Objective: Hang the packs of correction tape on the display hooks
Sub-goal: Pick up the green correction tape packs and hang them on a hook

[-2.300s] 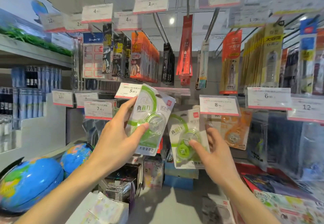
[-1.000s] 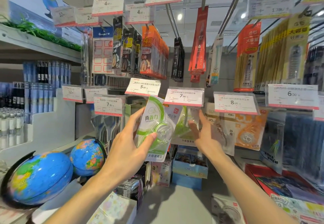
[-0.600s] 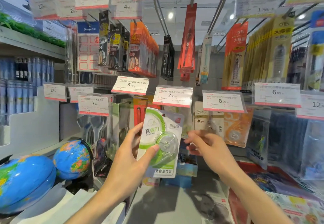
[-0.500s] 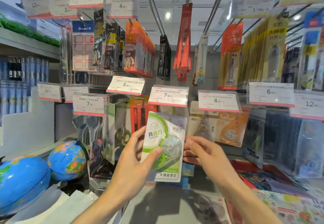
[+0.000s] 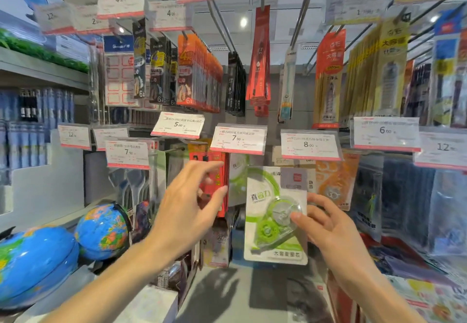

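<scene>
The right hand (image 5: 328,224) holds a green-and-white correction tape pack (image 5: 275,215) by its right edge, thumb on the clear blister and fingers curled behind the card, where they are hidden. The pack hangs upright just below the 7.90 price tag (image 5: 238,138); its top edge sits behind a grey-and-red label, so whether it is on a hook cannot be told. Another green pack (image 5: 237,176) shows partly behind it, mostly covered by the tag and the front pack. The left hand (image 5: 192,206) is empty, fingers loosely spread and blurred, in front of red packs (image 5: 214,171) that it largely hides. Two globes (image 5: 101,231) stand at lower left, the nearer one cut off by the frame edge.
</scene>
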`<state>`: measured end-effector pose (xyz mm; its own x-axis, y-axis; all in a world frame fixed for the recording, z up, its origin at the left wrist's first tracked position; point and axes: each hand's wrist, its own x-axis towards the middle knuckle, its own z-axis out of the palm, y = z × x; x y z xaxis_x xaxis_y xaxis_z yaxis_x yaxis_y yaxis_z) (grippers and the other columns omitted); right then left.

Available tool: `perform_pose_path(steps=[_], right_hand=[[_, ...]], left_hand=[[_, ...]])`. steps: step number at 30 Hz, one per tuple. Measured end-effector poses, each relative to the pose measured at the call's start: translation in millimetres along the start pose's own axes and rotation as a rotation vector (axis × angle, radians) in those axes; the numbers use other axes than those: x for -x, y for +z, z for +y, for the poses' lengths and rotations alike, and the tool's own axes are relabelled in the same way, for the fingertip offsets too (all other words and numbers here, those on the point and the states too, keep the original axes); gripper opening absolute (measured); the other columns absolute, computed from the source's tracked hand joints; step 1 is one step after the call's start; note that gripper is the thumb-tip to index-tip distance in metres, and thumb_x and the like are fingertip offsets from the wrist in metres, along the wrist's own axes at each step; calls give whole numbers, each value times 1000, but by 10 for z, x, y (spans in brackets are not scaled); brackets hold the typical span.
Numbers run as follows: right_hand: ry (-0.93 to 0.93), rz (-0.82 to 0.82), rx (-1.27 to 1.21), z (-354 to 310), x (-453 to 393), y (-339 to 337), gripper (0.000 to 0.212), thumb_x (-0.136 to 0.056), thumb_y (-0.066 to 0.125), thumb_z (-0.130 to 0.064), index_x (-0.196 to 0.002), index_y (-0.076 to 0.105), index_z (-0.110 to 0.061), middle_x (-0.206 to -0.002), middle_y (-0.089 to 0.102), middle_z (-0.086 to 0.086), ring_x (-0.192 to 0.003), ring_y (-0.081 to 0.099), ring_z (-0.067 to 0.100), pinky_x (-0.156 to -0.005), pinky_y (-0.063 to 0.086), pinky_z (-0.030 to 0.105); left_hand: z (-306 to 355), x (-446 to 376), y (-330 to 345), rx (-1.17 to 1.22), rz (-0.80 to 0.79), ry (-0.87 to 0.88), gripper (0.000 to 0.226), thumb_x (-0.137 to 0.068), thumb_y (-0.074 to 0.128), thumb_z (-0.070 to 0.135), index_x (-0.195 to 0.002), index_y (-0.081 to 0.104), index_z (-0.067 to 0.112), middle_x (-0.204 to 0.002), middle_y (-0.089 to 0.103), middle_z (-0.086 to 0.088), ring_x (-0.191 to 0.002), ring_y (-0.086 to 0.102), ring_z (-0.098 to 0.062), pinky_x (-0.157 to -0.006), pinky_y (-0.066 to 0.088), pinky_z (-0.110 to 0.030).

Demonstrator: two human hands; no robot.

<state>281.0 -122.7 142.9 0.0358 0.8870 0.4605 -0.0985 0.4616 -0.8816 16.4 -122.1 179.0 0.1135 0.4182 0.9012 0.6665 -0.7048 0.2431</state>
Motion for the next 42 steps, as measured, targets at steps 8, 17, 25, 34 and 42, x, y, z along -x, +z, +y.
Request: perform_pose_path(steps=[8,17,25,34,42], right_hand=[[-54,-34,30,-5,-5,7,36,-90,74,-9,-121,63,-25,-103,82,1,-91,80,18,-68,61,19],[-144,-23,138,-73,-114,273,31,-93,74,-12,-116,61,-27,-104,81,-11,-95,77,6,-76,58,14],[-143,55,225,-138,-433,579,22,-91,76,-34,-96,57,-44,-99,75,-21,-91,71,-8,-77,55,14],[-133,100,239,-55,-634,629,27,-92,74,-38,-113,59,-47,-94,74,-21,-95,72,5,-86,60,37],[-140,124,321,33,-641,676,24,-98,67,-34,-79,61,-47,-56,64,-36,-61,70,-5,-48,55,17]], left_hand=[[139,-760,-384,-572,-76,494,35,-79,79,8,-112,67,5,-119,65,-13,-105,58,-35,-79,53,-48],[111,-866,-479,-451,-25,478,10,-96,64,13,-103,70,10,-100,73,-1,-92,62,-27,-74,53,-42],[64,-936,-463,-378,24,407,9,-96,64,18,-105,67,17,-88,46,20,-81,37,-5,-70,41,-27],[57,-858,-461,-353,3,369,11,-96,65,19,-105,69,15,-97,69,4,-84,44,-8,-74,38,-24],[79,-675,-393,-349,41,329,20,-96,68,12,-115,69,8,-109,72,-4,-102,62,-23,-87,51,-40]])
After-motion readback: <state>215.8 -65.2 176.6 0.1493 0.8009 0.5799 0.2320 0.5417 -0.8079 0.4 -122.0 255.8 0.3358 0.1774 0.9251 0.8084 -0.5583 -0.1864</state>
